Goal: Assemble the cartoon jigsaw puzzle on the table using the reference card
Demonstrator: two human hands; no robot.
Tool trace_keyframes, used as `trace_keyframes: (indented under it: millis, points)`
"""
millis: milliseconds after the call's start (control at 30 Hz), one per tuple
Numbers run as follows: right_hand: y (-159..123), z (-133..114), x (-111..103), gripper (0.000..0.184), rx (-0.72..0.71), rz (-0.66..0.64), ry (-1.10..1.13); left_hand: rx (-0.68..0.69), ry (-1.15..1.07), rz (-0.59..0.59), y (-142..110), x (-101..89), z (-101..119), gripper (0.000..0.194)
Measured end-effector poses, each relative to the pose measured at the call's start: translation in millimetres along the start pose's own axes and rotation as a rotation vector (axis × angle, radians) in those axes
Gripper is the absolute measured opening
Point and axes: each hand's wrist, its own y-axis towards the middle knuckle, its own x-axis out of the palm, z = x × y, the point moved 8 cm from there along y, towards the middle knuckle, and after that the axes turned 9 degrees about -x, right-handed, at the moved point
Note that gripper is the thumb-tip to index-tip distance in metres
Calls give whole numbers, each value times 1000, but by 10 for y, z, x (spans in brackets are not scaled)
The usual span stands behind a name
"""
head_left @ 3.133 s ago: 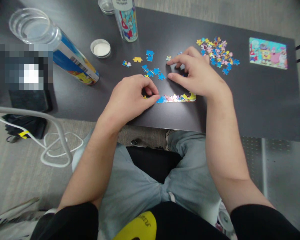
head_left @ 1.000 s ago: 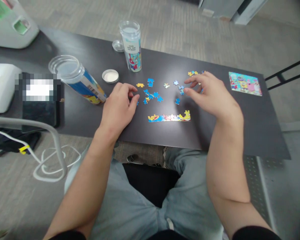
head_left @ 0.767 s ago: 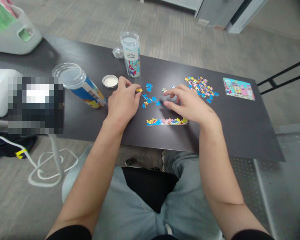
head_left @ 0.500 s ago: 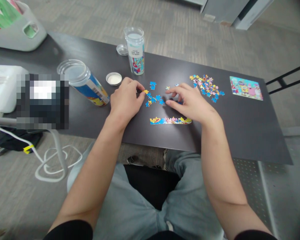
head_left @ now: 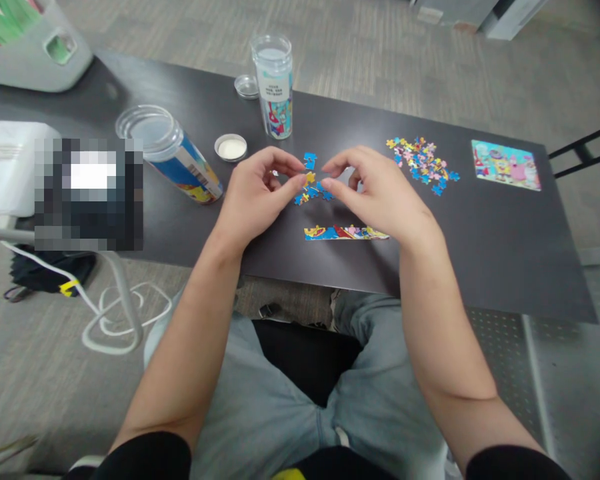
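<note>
Close to the middle of the table, my left hand (head_left: 260, 190) has its thumb and index finger at a small yellow puzzle piece (head_left: 310, 179), which it seems to pinch at the edge. Facing it, my right hand (head_left: 367, 187) is curved, thumb and index finger apart, their tips beside blue puzzle pieces (head_left: 326, 193); nothing shows between them. Another blue piece (head_left: 310, 160) lies just beyond the fingertips. Nearer to me is a joined strip of puzzle pieces (head_left: 345, 233). The hands partly hide the pieces beneath them.
A pile of loose pieces (head_left: 423, 163) and a picture card (head_left: 506, 165) lie to the right. One clear canister (head_left: 276, 93) stands behind; a larger canister (head_left: 180, 160) is on the left. Two lids (head_left: 231, 148) and a white device (head_left: 15, 167) are also on the table.
My left hand has moved right with the yellow piece, and my right hand has come left and slightly away from me. The fingertips are now closer together. The view has shifted slightly.
</note>
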Motion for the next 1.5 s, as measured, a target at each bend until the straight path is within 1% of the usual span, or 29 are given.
trace_keyframes:
  millis: [100, 167, 267, 400, 533, 633, 733, 933, 1033, 1200, 1400, 1500]
  points:
    - [60, -50, 95, 11, -17, 22, 148, 4, -63, -51, -54, 33, 30, 63]
    - [73, -26, 154, 12, 12, 10, 208, 3, -76, -85, -84, 48, 31, 70]
    - [58, 36, 209, 16, 60, -18, 279, 3, -75, -108, -131, 24, 27, 77]
    - [47, 44, 240, 27, 60, -54, 308, -9, -70, -101, -214, -52, 44, 81]
    - [63, 22, 228, 28, 64, -70, 306, -18, -57, -147, -274, -79, 50, 78]
    - [49, 34, 246, 27, 87, -148, 318, -29, 1, -136, -269, -132, -4, 71]
    - [13, 63, 281, 27, 113, -237, 337, -13, 81, -130, -269, -169, -38, 63]
    - [-15, 85, 391, 36, 149, -320, 402, 80, 276, -244, -359, -77, 61, 41]
    - [-11, 79, 440, 35, 157, -334, 417, 113, 371, -252, -387, -43, 117, 40]
    - [-14, 87, 459, 33, 149, -350, 390, 100, 445, -247, -405, -6, 138, 38]
    - [7, 92, 457, 26, 92, -325, 327, 74, 422, -236, -397, -9, 112, 38]
    - [16, 80, 393, 24, 87, -284, 265, 66, 387, -235, -387, -16, 95, 39]
